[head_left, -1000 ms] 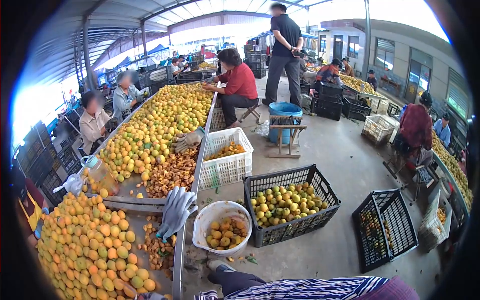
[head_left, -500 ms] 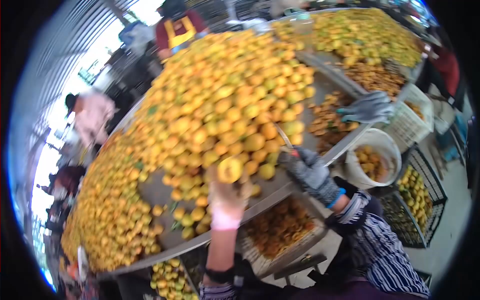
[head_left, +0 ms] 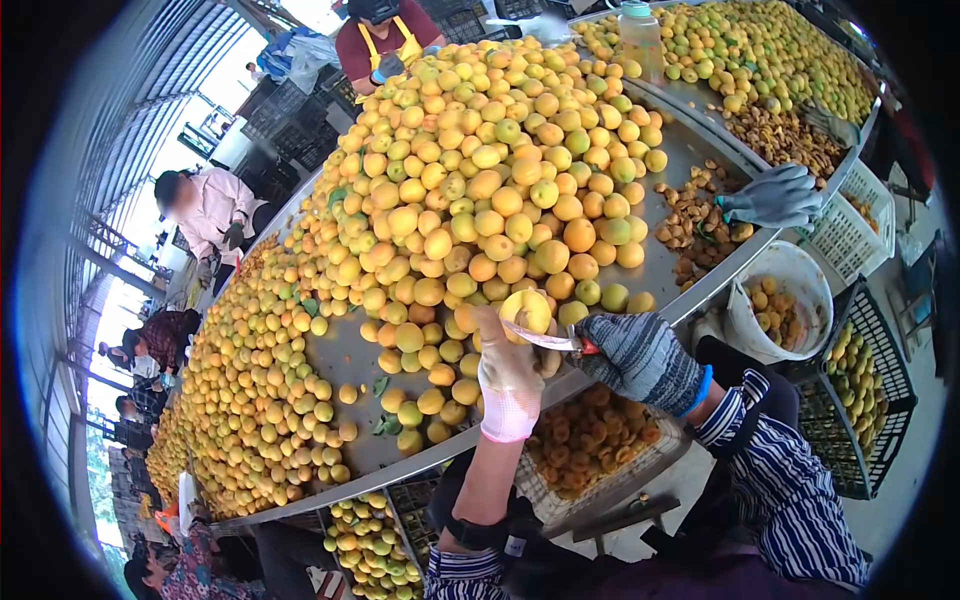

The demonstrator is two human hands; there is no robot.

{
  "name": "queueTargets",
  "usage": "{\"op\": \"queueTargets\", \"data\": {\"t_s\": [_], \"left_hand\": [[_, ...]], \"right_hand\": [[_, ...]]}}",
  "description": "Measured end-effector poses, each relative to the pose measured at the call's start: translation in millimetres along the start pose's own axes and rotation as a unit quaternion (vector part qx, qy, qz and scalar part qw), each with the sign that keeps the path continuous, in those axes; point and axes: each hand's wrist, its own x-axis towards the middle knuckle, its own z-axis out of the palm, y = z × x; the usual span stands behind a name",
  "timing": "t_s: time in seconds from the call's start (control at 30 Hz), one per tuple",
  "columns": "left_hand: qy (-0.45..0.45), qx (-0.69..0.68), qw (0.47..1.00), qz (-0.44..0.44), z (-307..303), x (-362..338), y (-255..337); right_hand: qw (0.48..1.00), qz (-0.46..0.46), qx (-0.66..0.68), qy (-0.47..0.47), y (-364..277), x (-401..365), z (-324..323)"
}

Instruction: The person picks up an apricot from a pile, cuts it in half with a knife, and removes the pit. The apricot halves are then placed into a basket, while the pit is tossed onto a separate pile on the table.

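My left hand [head_left: 509,380], in a white and pink glove, grips an apricot [head_left: 527,309] with a pale yellow face turned up. My right hand [head_left: 640,362], in a grey knit glove, is closed round a small knife [head_left: 548,340] with a red handle. Its curved blade points left and lies across the lower side of the apricot, right at the left fingers. Both hands are over the near edge of a metal table [head_left: 375,455], beside a large heap of apricots [head_left: 490,190].
Below the edge sits a crate of apricot halves [head_left: 590,440]. To the right are a white bucket [head_left: 790,300], a black crate [head_left: 850,400] and a white basket [head_left: 850,235]. A grey glove [head_left: 772,197] lies near the pits [head_left: 690,215]. Other people work around the table.
My right hand has brought the knife down from pointing up over the heap to the apricot. My left hand has shifted right with the apricot, and the view has moved slightly.
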Motion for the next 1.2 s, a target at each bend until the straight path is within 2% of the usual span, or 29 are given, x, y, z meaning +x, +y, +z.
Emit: {"op": "queueTargets", "data": {"t_s": [0.13,0.3,0.43,0.53,0.73,0.8,0.83,0.87,0.93,0.97,1.07,1.13,1.2], "left_hand": [[0.019,-0.010,1.000,-0.008,11,-8,1],[0.035,0.005,0.999,0.028,15,-12,-3],[-0.002,-0.001,1.000,0.027,14,-17,-4],[-0.006,0.017,0.999,0.031,16,-21,-4],[-0.018,0.072,0.996,0.058,19,-27,-5],[-0.040,0.072,0.993,0.080,20,-32,1],[-0.061,0.070,0.990,0.106,20,-34,3],[-0.065,0.070,0.990,0.104,20,-33,4],[-0.031,0.070,0.993,0.092,18,-31,5],[-0.028,0.083,0.993,0.080,16,-31,5],[-0.034,0.102,0.990,0.092,23,-26,1],[-0.022,0.092,0.993,0.069,24,-23,0],[0.005,0.101,0.991,0.090,24,-16,-7]], "right_hand": [[1.000,-0.001,0.005,0.007,0,-1,-5],[1.000,0.011,0.010,-0.006,2,-3,-5],[0.999,-0.042,-0.027,0.007,7,-3,-8],[0.996,-0.034,-0.077,0.000,8,-4,-11],[0.996,-0.042,-0.076,0.007,12,-6,-15],[0.993,0.010,-0.111,0.032,20,-5,-20],[0.990,0.028,-0.087,0.105,30,-6,-27],[0.990,0.030,-0.090,0.107,37,-8,-29],[0.975,0.076,-0.089,0.188,46,-5,-31],[0.979,0.116,-0.083,0.148,43,-7,-30],[0.984,0.053,0.002,0.167,35,-12,-16],[0.987,0.071,0.011,0.144,30,-12,-21],[0.993,0.010,0.046,0.106,30,-11,-22]]}}
